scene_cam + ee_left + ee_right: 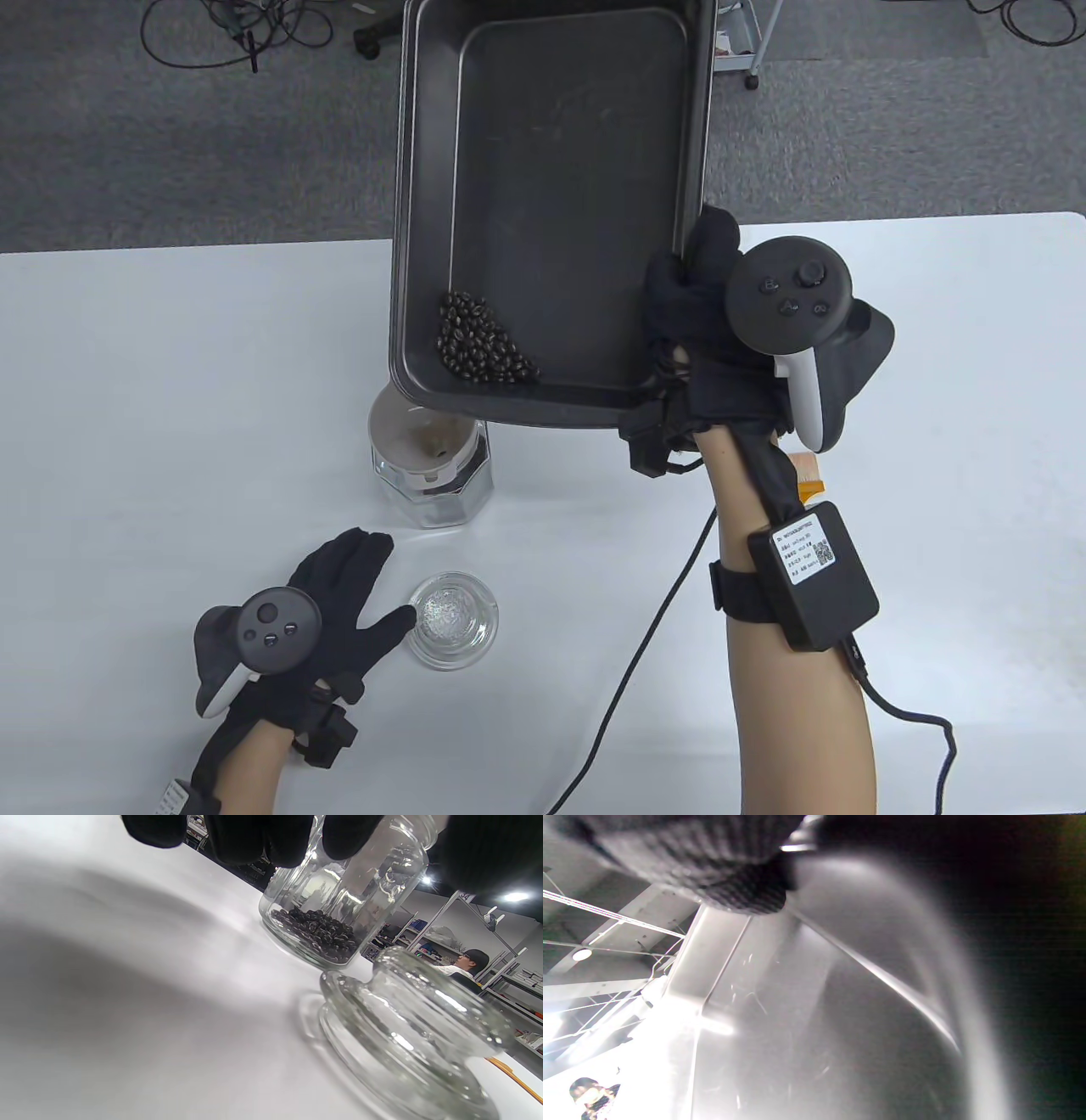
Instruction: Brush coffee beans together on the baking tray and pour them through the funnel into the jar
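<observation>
My right hand [691,280] grips the right rim of the dark baking tray [560,127], near its closest corner, and holds it lifted and tilted. The coffee beans [479,340] lie heaped in the tray's low left corner, directly above the white funnel [407,433] that sits in the glass jar [441,497]. The left wrist view shows the jar [339,899] with a layer of beans [318,933] at its bottom. My left hand [386,581] lies flat on the table below the jar, thumb beside the glass lid [452,620]. In the right wrist view a fingertip [742,895] presses on the tray's underside [818,1027].
A black cable [645,645] runs across the white table from my right forearm. The table's far edge [170,246] borders grey carpet with loose cables and a cart wheel [752,81]. A person [471,963] sits in the background by shelving.
</observation>
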